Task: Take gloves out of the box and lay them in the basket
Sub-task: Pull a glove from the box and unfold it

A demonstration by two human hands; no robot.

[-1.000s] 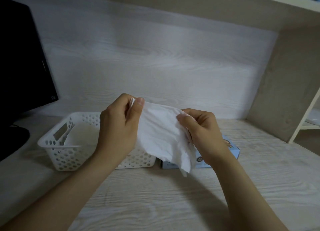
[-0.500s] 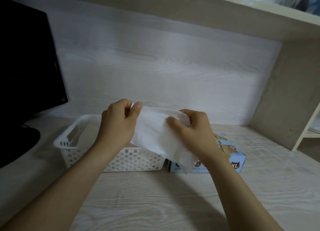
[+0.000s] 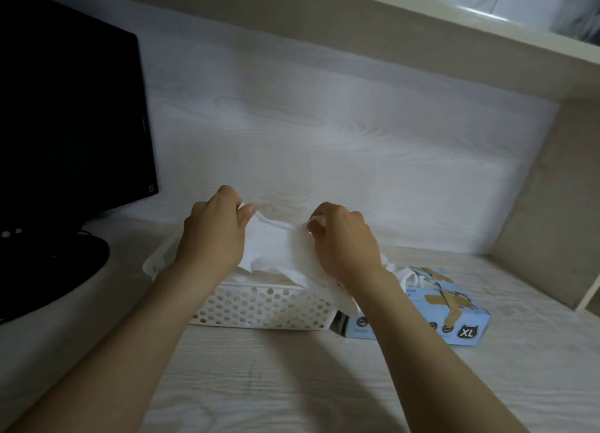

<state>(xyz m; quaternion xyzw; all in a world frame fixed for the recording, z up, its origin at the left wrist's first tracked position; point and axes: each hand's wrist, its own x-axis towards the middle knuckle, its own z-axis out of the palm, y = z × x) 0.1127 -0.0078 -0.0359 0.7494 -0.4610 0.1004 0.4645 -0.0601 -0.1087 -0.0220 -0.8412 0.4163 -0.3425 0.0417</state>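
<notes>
A white glove point(image 3: 279, 250) is stretched between both hands just above the white perforated basket point(image 3: 259, 309). My left hand point(image 3: 211, 237) pinches its left end and my right hand point(image 3: 344, 247) pinches its right end; the lower edge of the glove droops over the basket's right front corner. Right of the basket lies the light-blue glove box point(image 3: 454, 315), marked XL, with more white glove material point(image 3: 412, 278) poking out of its top opening. My hands and the glove hide most of the basket's inside.
A black monitor point(image 3: 71, 117) on a round black base point(image 3: 48, 270) stands at the left. A shelf board point(image 3: 422, 33) runs overhead, and a side panel point(image 3: 545, 192) closes the desk on the right. Pale wood desk point(image 3: 292, 384) lies in front.
Both hands have carried the glove away from me and down, from chest height to just over the basket. The view has shifted, with the basket and box now nearer the centre.
</notes>
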